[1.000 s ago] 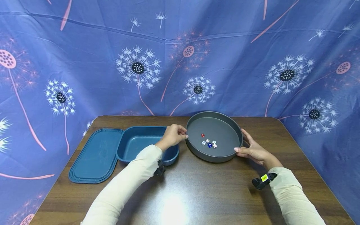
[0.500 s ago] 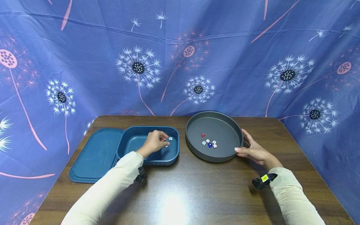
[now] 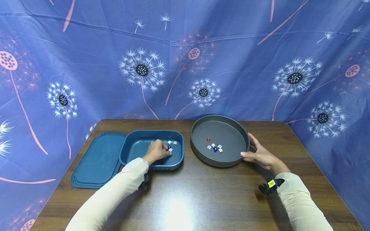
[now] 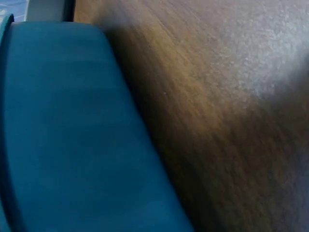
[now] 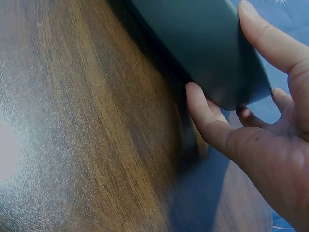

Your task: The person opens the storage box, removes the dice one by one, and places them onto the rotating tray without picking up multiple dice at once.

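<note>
In the head view, my left hand (image 3: 157, 151) reaches down inside a blue rectangular tub (image 3: 136, 135). Its thumb and fingertips are right at a white die (image 3: 170, 149) and a blue die (image 3: 169, 147); whether they pinch one I cannot tell. Two more white dice lie just beyond the fingers. My right hand (image 3: 261, 155) grips the right side of a round dark grey pan (image 3: 225, 128), thumb at the rim. The right wrist view shows that hand's fingers against the pan's wall (image 5: 203, 53). Inside the pan sit a red die (image 3: 208, 139), a blue die (image 3: 215, 149) and several white dice.
A flat blue lid (image 3: 96, 160) lies left of the tub, partly under its edge. Both containers stand toward the back of the wooden table (image 3: 219, 199), before a blue dandelion-print cloth (image 3: 173, 70). The tub's outer wall (image 4: 72, 125) fills much of the left wrist view.
My left hand has moved left from the pan's edge into the tub, then lowered to the dice there. The right hand has stayed at the pan, whose dice look the same.
</note>
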`<state>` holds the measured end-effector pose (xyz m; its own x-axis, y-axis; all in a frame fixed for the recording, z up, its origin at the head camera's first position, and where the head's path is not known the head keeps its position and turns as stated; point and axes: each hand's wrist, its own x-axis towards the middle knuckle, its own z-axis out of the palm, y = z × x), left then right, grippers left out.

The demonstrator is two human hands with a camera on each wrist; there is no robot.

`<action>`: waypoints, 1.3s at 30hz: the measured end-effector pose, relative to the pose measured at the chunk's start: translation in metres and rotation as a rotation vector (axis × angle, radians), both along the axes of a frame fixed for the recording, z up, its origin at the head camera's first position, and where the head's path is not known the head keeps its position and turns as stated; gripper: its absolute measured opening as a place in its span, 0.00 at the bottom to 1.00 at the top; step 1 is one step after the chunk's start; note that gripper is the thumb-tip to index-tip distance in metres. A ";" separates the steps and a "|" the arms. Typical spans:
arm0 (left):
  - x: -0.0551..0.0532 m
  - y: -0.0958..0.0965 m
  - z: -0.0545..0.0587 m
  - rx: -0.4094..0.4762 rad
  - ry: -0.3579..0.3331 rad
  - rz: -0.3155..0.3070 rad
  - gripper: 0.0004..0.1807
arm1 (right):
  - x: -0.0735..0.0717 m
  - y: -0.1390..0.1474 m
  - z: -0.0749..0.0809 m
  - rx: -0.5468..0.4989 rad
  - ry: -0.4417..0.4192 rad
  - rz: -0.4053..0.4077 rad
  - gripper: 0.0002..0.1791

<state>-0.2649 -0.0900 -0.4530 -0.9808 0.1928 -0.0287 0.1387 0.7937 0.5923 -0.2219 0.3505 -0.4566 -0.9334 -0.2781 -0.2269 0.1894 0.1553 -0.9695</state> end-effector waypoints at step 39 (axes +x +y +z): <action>0.000 -0.003 0.000 0.027 0.020 0.008 0.06 | 0.000 0.000 0.000 -0.002 0.006 0.003 0.61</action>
